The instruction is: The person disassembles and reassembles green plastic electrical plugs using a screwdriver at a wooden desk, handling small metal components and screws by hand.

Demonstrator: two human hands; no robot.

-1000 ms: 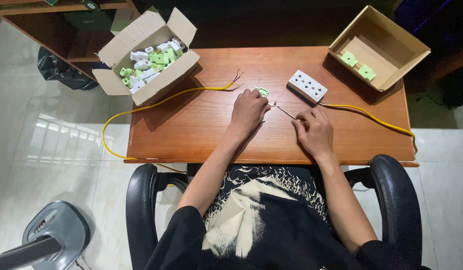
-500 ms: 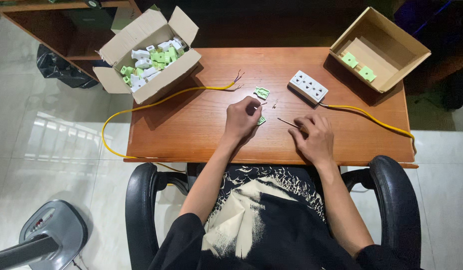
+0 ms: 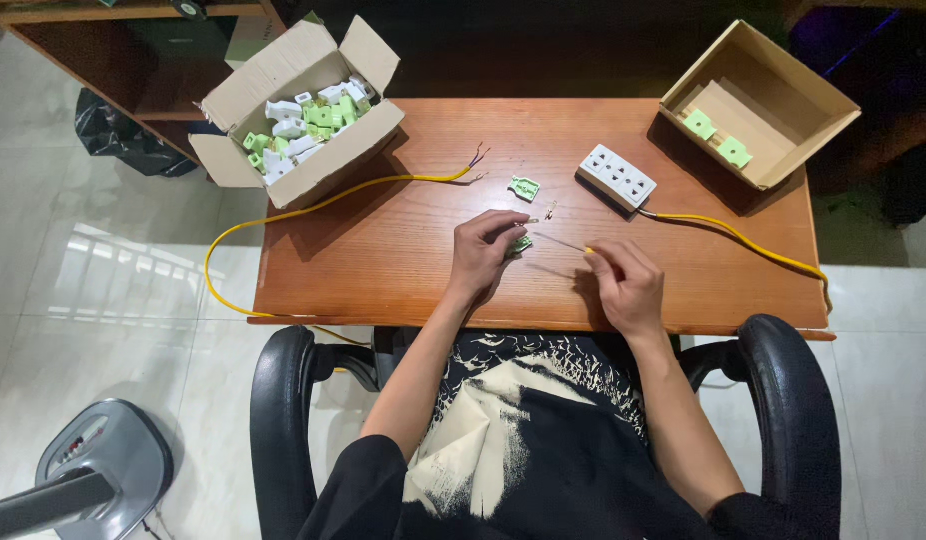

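change: left hand [image 3: 488, 252] has pulled back from the table's middle toward the near edge, bringing a small green part [image 3: 522, 244] with it; right hand [image 3: 623, 285] barely shifted, its thin tool [image 3: 561, 241] now points at that part. looks like fitting work on the part has begun.
left box [image 3: 245, 160]: open, far left corner, full of white and green parts.
yellow cable [image 3: 313, 208]: runs from left edge to mid table, bare wire ends near the far edge.
left hand: clenched around the green part, fingers curled over it.
green part: small, pale green, mostly hidden by fingers, near table middle.
spare green piece [image 3: 525, 187]: loose, just beyond the hands, with a tiny metal bit [image 3: 550, 210] beside it.
right hand: pinching the tool's near end.
socket strip [image 3: 617, 176]: white, right of middle, yellow lead off the right edge.
right box [image 3: 795, 160]: far right corner, two green pieces inside.
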